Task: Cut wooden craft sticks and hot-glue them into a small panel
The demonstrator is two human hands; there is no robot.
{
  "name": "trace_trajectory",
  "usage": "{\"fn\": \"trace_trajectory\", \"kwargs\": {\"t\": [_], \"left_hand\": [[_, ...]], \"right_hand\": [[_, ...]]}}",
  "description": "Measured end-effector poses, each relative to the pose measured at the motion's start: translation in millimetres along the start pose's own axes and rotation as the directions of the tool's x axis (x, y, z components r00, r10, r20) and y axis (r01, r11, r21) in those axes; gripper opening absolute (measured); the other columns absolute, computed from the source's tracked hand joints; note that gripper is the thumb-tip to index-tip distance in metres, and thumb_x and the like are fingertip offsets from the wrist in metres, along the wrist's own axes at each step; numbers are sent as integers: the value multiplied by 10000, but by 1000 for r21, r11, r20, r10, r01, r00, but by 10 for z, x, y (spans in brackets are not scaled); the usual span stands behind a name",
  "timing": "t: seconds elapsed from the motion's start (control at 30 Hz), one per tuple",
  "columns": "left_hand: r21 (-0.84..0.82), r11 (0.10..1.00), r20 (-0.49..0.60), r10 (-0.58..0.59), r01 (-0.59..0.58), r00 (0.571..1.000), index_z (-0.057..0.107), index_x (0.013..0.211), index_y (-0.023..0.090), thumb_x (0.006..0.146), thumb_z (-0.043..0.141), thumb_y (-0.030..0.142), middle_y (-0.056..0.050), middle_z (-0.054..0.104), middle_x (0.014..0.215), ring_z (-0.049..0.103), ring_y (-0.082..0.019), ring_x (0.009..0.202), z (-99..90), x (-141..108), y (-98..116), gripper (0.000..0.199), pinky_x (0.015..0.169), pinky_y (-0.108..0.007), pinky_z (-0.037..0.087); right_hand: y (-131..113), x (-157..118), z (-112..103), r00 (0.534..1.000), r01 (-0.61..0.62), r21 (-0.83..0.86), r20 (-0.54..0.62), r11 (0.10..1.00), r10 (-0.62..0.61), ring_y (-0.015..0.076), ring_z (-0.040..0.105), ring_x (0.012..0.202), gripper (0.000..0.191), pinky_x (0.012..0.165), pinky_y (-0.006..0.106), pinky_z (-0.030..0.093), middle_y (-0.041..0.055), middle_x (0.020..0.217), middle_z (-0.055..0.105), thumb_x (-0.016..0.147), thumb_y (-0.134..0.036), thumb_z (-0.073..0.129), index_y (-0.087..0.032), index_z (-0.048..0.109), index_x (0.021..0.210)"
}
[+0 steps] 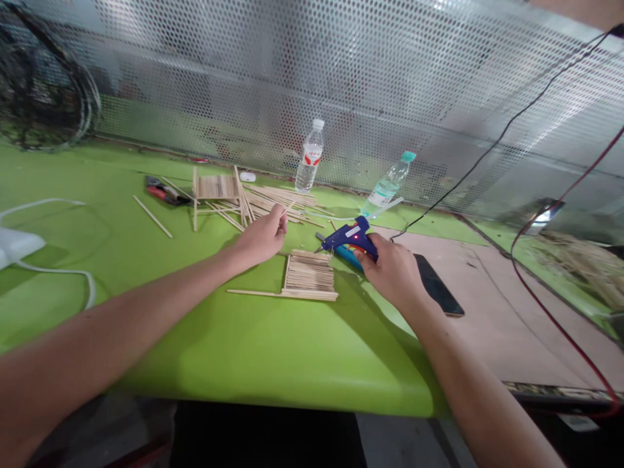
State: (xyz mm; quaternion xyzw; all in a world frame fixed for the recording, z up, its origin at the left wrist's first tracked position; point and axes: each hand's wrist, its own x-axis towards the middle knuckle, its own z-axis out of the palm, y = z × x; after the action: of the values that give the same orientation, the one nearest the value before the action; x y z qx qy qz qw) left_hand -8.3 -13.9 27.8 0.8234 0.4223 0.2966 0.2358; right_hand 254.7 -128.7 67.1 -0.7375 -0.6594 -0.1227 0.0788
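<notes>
My right hand is wrapped round the grip of a blue hot glue gun, whose small red light is lit. Its nozzle points down-left, close to the upper edge of a flat panel of wooden sticks on the green table. One long stick along the panel's near edge juts out to the left. Just beyond the panel, my left hand is closed, pinching a thin wooden stick at its fingertips. Loose wooden sticks lie in a pile behind that hand.
A small stick-built chair-like frame stands at back left, beside red-handled pliers. Two plastic bottles, one clear-capped and one green-capped, stand near the mesh wall. A phone lies right; a black cable hangs behind.
</notes>
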Motion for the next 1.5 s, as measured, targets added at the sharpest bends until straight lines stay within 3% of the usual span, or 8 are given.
{"fn": "trace_trajectory", "kwargs": {"t": [0.87,1.5], "left_hand": [[-11,1000,4,0,0,1000,418,968,241,908,474,60,-57,658,963,663,-207,902,0,-6,-6,198,731,-339,515],[10,1000,10,9,-9,1000,431,981,233,909,485,70,-62,659,979,664,-205,912,10,2,-36,186,743,-345,525]], "right_hand": [[41,13,-98,998,-50,-34,41,998,51,320,684,798,429,605,332,340,153,923,766,971,-389,519,-162,648,1312],[128,29,-94,999,-46,-21,26,999,47,317,690,833,400,630,331,350,152,979,776,982,-409,521,-174,663,1273]]}}
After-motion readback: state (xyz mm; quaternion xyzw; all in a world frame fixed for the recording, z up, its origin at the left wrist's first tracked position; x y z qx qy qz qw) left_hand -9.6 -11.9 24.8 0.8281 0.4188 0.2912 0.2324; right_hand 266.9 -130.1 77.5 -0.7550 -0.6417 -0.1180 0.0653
